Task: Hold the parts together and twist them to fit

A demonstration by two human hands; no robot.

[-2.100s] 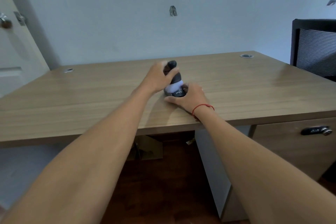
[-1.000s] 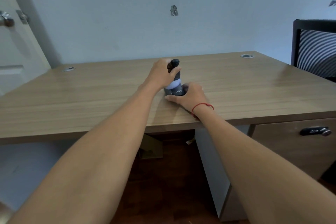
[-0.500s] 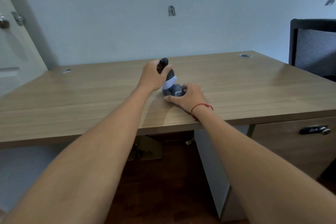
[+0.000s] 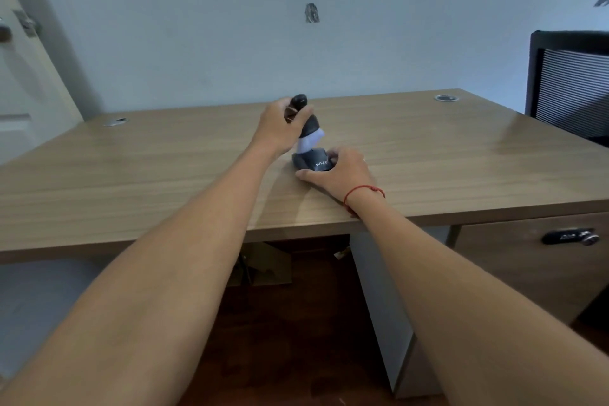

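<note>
The left hand (image 4: pixel 280 128) is gripping the dark upper part (image 4: pixel 304 117) of a small gadget, fingers curled round it. That part is now leaning away to the left, where a second ago it was standing nearly upright, so a pale bluish band (image 4: pixel 309 143) is showing more plainly just below the hand. Right of and below it, the right hand (image 4: pixel 339 171) is holding the dark base (image 4: pixel 314 161), thumb and fingers wrapped round its sides, pinning it to the desk (image 4: pixel 164 175); the base is sitting where it sat before. The tilt suggests the top is working loose from the base. Further right of both hands, a black chair (image 4: pixel 570 82) is standing beside the desk.
</note>
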